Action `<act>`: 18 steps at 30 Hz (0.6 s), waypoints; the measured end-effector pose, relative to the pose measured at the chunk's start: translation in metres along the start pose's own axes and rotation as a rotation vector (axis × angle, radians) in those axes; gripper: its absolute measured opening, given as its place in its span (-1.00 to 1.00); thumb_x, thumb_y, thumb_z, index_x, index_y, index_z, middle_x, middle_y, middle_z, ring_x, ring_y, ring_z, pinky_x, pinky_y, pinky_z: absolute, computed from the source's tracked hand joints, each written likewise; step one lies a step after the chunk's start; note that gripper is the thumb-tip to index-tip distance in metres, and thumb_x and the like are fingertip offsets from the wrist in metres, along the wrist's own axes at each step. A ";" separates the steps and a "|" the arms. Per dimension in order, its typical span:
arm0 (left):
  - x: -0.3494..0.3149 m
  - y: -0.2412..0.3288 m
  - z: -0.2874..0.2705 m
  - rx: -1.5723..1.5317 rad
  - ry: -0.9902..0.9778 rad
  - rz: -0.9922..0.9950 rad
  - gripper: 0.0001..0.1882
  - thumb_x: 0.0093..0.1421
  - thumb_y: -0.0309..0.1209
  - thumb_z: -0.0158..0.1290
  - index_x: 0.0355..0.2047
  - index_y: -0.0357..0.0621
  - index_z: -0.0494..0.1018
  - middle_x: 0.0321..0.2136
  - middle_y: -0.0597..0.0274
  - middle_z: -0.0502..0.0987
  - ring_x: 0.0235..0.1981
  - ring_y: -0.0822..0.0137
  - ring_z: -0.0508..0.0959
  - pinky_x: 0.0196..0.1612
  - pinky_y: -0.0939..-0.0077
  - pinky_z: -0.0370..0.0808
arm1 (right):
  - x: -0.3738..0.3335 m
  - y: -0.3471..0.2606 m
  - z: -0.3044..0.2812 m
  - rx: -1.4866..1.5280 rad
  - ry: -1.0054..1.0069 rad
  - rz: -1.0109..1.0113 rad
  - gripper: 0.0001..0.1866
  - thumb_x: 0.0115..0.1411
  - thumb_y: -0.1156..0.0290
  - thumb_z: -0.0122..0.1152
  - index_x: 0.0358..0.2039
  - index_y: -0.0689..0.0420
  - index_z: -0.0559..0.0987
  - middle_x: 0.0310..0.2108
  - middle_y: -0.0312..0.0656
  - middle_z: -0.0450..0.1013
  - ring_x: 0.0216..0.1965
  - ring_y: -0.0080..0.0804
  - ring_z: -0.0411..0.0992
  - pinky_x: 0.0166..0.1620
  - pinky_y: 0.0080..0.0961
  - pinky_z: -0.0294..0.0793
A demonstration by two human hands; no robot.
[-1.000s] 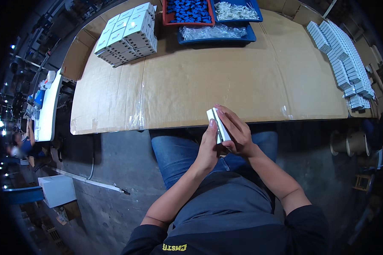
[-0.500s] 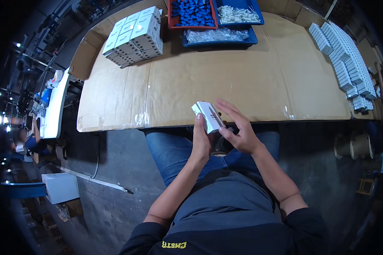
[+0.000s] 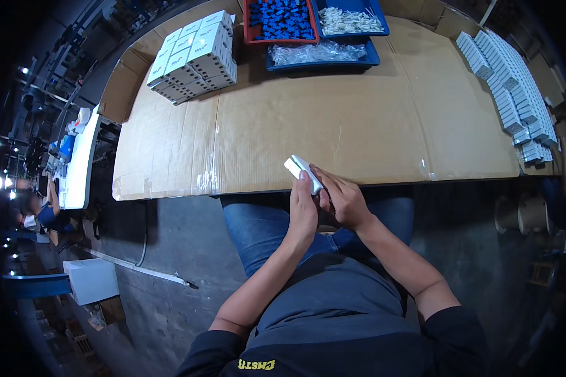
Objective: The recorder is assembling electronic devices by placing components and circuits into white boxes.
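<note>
A small white box (image 3: 303, 173) is held just over the near edge of the cardboard-covered table (image 3: 308, 125), tilted, one narrow side facing up. My left hand (image 3: 304, 207) is closed round its near left side, thumb on top. Against the other side lies my right hand (image 3: 344, 200), fingers bent and pressed to the box, hiding much of its right face. What may be inside the box does not show.
White boxes stand in a stacked block (image 3: 195, 56) at the back left; more white boxes line the right edge (image 3: 509, 88). At the back are a red tray (image 3: 281, 41) of blue parts, a blue tray (image 3: 385, 28) of white parts and a blue tray (image 3: 324, 68) of clear bags.
My right hand has come in from the side and closed against the box. The box has turned, so its broad printed face no longer shows.
</note>
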State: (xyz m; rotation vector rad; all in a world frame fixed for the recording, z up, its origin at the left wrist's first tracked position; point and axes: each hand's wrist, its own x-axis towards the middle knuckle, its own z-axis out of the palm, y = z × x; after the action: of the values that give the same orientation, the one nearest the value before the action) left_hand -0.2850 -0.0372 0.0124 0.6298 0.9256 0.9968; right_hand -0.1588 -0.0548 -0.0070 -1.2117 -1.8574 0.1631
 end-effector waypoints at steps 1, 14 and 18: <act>0.000 0.000 0.001 0.003 0.024 -0.001 -0.52 0.49 0.11 -0.12 -0.15 -0.09 0.39 -0.44 0.44 0.39 -0.51 0.67 0.37 -0.57 0.81 0.28 | -0.002 0.001 0.002 -0.026 0.016 -0.007 -0.56 0.28 0.47 0.05 0.11 0.48 0.50 0.08 0.20 0.53 0.05 0.05 0.58 0.11 -0.23 0.60; 0.002 -0.008 0.003 -0.026 0.099 0.056 -0.56 0.51 0.05 -0.15 -0.08 -0.09 0.39 -0.39 0.43 0.42 -0.42 0.62 0.41 -0.43 0.75 0.40 | -0.002 0.005 0.012 -0.049 0.090 -0.023 -0.57 0.34 0.45 0.02 0.12 0.47 0.50 0.03 0.20 0.56 -0.06 0.03 0.63 0.00 -0.24 0.66; 0.020 -0.006 -0.026 -0.083 0.022 0.020 -0.56 0.46 -0.10 -0.08 0.19 -0.11 0.31 -0.11 0.23 0.48 -0.15 0.43 0.52 -0.13 0.48 0.55 | 0.013 -0.001 0.005 0.213 -0.036 0.113 -0.55 0.39 0.39 0.00 0.17 0.43 0.48 0.19 0.22 0.45 0.16 0.06 0.50 0.21 -0.19 0.50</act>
State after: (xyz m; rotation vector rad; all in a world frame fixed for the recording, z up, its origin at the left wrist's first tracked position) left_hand -0.3008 -0.0213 -0.0124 0.5606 0.8939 1.0564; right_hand -0.1648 -0.0440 -0.0014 -1.1711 -1.7527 0.4360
